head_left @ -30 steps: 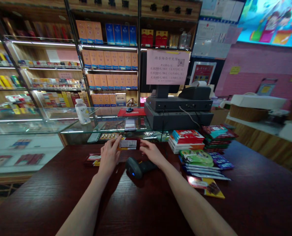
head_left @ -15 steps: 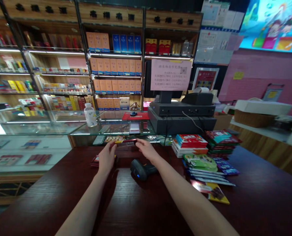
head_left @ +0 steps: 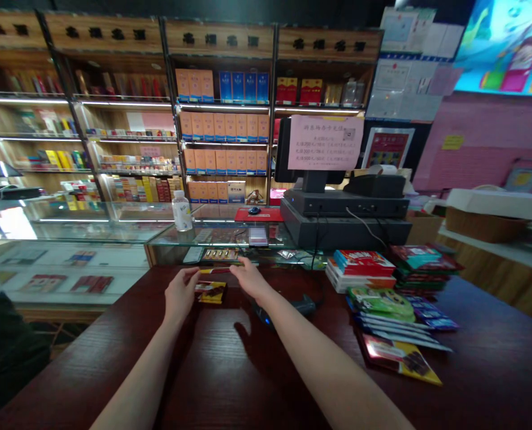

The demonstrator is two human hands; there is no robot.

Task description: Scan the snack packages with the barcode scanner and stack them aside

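Glass display case [head_left: 91, 230] behind counter: flat cartons inside, bottle [head_left: 182, 211] on top. Brown basket [head_left: 485, 224] far right, contents hidden. Dark wooden counter [head_left: 113, 334]: far edge just beyond packet, bare wood near and to left. Snack packet stacks [head_left: 364, 269] crowd right side, scanner [head_left: 299, 306] just beside right forearm. Packet [head_left: 211, 291] flat between hands, long axis left-right across counter. Left hand [head_left: 180, 295] loosely open at packet's left edge, contact unclear. Right hand [head_left: 247, 280] open, palm down, holding nothing
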